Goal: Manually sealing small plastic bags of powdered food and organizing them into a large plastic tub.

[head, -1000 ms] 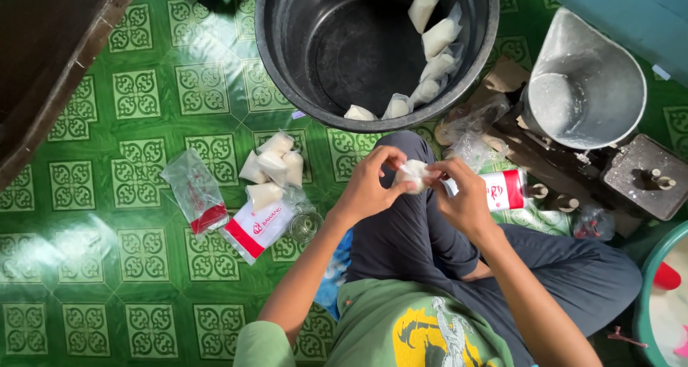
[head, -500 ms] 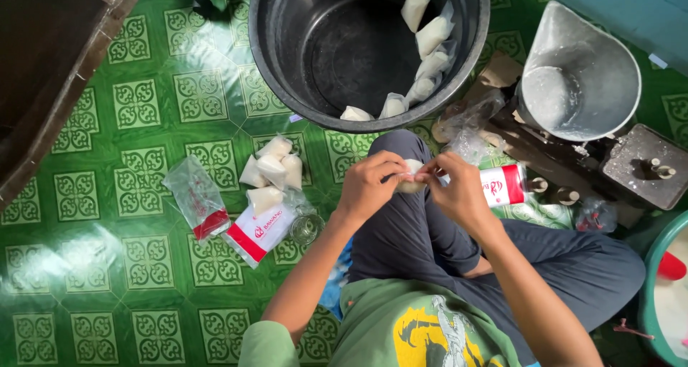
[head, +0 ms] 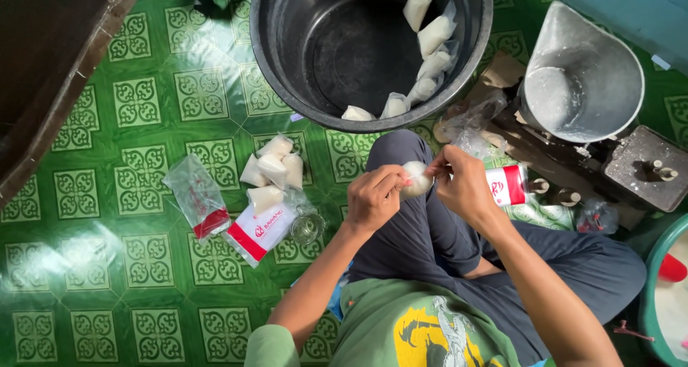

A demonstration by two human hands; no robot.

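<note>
I sit cross-legged on a green patterned floor [head: 93, 267]. My left hand [head: 373, 195] and my right hand [head: 462, 184] meet over my knee, both gripping one small clear plastic bag of white powder [head: 416, 178]; the right hand pinches its top. A big black tub [head: 373, 48] stands just ahead, with several filled white bags [head: 430, 44] leaning along its inner right wall. To my left several more filled bags [head: 272, 170] lie in a pile on the floor.
Empty clear bags [head: 193, 195] and a red-and-white packet [head: 261, 231] lie left of my knee, next to a small glass [head: 308, 227]. A metal scale scoop [head: 580, 77] with weights [head: 659, 170] stands right. A dark wooden piece [head: 43, 73] is at far left.
Both hands have stayed together on the small bag, shifting slightly while working its top. Nothing else has moved.
</note>
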